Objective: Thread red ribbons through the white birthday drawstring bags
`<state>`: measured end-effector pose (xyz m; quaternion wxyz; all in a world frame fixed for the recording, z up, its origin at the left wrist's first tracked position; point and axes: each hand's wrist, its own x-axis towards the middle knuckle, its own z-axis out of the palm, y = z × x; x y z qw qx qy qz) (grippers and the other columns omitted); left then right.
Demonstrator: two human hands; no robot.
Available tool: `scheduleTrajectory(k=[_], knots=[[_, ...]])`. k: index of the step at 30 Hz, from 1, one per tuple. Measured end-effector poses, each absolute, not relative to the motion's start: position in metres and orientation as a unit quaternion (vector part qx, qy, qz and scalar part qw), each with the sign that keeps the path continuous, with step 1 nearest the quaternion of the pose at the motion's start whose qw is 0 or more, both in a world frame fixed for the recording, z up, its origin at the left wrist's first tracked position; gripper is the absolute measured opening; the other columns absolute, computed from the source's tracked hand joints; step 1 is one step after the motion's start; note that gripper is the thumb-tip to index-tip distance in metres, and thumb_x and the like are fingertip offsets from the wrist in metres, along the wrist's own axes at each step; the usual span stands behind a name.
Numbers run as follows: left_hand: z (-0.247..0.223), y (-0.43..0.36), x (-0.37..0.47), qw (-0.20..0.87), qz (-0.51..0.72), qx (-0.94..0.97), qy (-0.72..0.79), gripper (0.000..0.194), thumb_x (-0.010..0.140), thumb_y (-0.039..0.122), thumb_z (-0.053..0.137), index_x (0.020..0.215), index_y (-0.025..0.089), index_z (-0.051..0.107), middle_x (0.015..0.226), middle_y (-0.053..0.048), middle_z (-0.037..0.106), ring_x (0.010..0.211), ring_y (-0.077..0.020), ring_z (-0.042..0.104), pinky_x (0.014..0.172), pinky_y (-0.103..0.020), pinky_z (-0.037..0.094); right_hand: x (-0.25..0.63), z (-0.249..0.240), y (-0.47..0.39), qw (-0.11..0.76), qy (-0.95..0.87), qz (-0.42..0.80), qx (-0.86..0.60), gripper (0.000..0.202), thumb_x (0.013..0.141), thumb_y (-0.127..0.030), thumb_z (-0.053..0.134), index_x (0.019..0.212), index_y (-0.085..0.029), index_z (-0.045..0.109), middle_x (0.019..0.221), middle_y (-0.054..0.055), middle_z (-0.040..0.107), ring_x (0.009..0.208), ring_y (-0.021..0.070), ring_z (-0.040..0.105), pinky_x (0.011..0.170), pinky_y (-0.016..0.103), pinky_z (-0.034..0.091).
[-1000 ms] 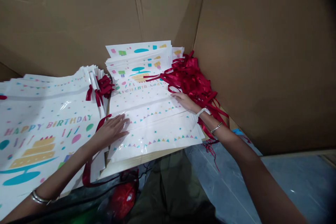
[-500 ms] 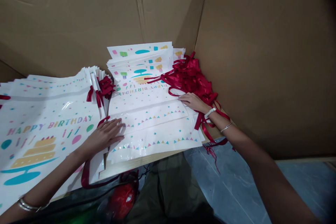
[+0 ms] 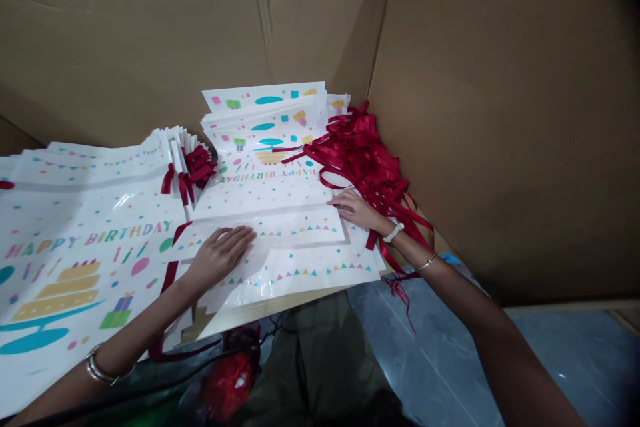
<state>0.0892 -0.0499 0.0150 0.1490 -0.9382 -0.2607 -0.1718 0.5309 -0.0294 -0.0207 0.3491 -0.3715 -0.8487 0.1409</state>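
Glossy white paper gift bags (image 3: 280, 213), folded flat and printed with "HAPPY BIRTHDAY" in pastel letters, a yellow cake on a teal stand, small gift boxes, dots and rows of tiny coloured triangles, lie in a stack on a pale worktop (image 3: 280, 303) whose front edge shows just below them. The top bag of this stack is turned so its lettering reads upside down from the wearer's side, and a crease runs across its middle. The left hand (image 3: 220, 255) lies flat and open, palm down with fingers spread, on the near left part of that top bag; the right hand (image 3: 357, 209) rests open with fingers extended on the bag's right edge, touching nothing else but the paper and lying just beside a tangled heap of dark red satin ribbon handles (image 3: 365, 153). A second stack of the same bags (image 3: 85, 240) sits to the left, lettering upright, with its own cluster of red ribbon handles (image 3: 193, 170) at its far right corner, between the two stacks. Two stacks can be counted; the number of bags in each cannot be told, only many fanned edges. Two silver bangles (image 3: 100, 368) circle the left wrist, and a white bracelet (image 3: 393, 232) plus one thin silver bangle (image 3: 427, 261) circle the right. Brown corrugated cardboard panels (image 3: 500, 120) stand behind and to the right.
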Motion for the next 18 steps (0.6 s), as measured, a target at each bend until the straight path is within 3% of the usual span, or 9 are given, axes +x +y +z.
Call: scheduleTrajectory(k=[3, 6, 11, 13, 15, 18], knots=[[0.035, -0.042, 0.094, 0.120, -0.186, -0.914, -0.339, 0.034, 0.106, 0.029, 0.043, 0.115, 0.018, 0.074, 0.111, -0.009, 0.078, 0.093, -0.0249, 0.075, 0.083, -0.038, 0.054, 0.522, -0.019, -0.032, 0.370, -0.834, 0.119, -0.392, 0.026, 0.099, -0.018, 0.057, 0.119, -0.023, 0.074, 0.109, 0.010, 0.066, 0.108, 0.0237, 0.058, 0.097, 0.041, 0.047], [0.052, -0.034, 0.094, 0.114, -0.199, -0.882, -0.412, 0.038, 0.107, 0.036, 0.042, 0.109, 0.019, 0.076, 0.103, -0.009, 0.078, 0.091, -0.0264, 0.074, 0.081, -0.037, 0.052, 0.509, -0.012, -0.027, 0.411, -0.807, 0.087, -0.415, 0.017, 0.099, -0.020, 0.058, 0.100, -0.020, 0.075, 0.097, 0.009, 0.065, 0.099, 0.0233, 0.057, 0.090, 0.038, 0.047], [0.068, -0.013, 0.046, 0.127, -0.227, -0.790, -0.555, 0.050, 0.098, 0.055, 0.055, 0.129, 0.017, 0.066, 0.126, -0.012, 0.071, 0.111, -0.0320, 0.066, 0.101, -0.041, 0.045, 0.497, 0.022, -0.010, 0.475, -0.754, 0.101, -0.442, 0.026, 0.095, -0.031, 0.067, 0.073, -0.017, 0.063, 0.084, 0.006, 0.061, 0.086, 0.0208, 0.052, 0.081, 0.034, 0.044], [0.068, -0.002, 0.014, 0.079, -0.230, -0.754, -0.610, 0.061, 0.091, 0.058, 0.062, 0.137, 0.018, 0.059, 0.134, -0.011, 0.067, 0.112, -0.0310, 0.064, 0.099, -0.039, 0.046, 0.496, 0.044, -0.004, 0.476, -0.753, 0.115, -0.440, 0.031, 0.093, -0.035, 0.069, 0.070, -0.018, 0.059, 0.078, 0.004, 0.059, 0.079, 0.0183, 0.050, 0.079, 0.032, 0.041], [0.064, 0.007, -0.014, -0.035, -0.220, -0.715, -0.663, 0.067, 0.082, 0.061, 0.068, 0.131, 0.016, 0.062, 0.120, -0.008, 0.072, 0.096, -0.0270, 0.067, 0.083, -0.032, 0.050, 0.494, 0.068, 0.001, 0.473, -0.753, 0.132, -0.438, 0.036, 0.092, -0.040, 0.069, 0.067, -0.018, 0.056, 0.074, 0.002, 0.055, 0.074, 0.0159, 0.047, 0.075, 0.030, 0.039], [0.054, 0.014, -0.035, -0.182, -0.227, -0.649, -0.703, 0.064, 0.068, 0.069, 0.075, 0.097, 0.012, 0.070, 0.081, -0.004, 0.071, 0.076, -0.0246, 0.063, 0.061, -0.027, 0.046, 0.488, 0.101, 0.008, 0.477, -0.751, 0.163, -0.427, 0.040, 0.090, -0.044, 0.069, 0.066, -0.017, 0.052, 0.072, 0.000, 0.051, 0.071, 0.0134, 0.045, 0.071, 0.027, 0.036]])
